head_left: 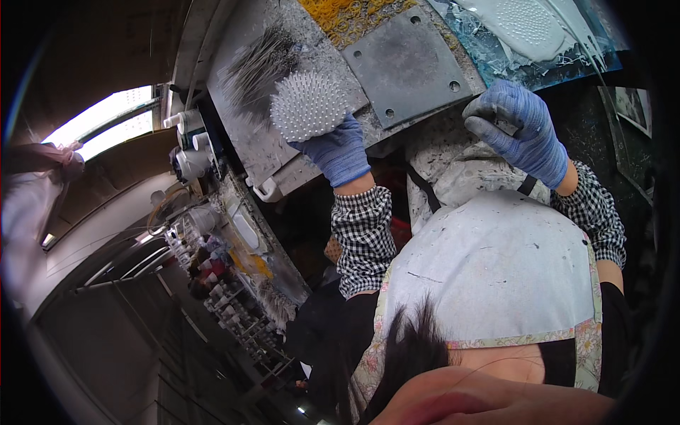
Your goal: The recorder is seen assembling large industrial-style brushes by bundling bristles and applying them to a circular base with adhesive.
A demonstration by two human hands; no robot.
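Note:
My left hand [340,152], in a blue glove, holds a white oval pad studded with thin pins [308,105] against the grey bench top [248,152]. A heap of loose thin grey pins [256,67] lies just beyond the pad. My right hand [520,127], also gloved in blue, is closed near the bench edge, pinching something small that I cannot make out. A dark square metal plate with corner holes [407,64] lies between the two hands.
A pile of yellow rubber bands [350,15] sits at the far side. A white dotted pad on a blue sheet [524,25] lies at the upper right. White bottles and small containers [191,152] crowd the left end of the bench. My speckled apron [489,262] fills the lower middle.

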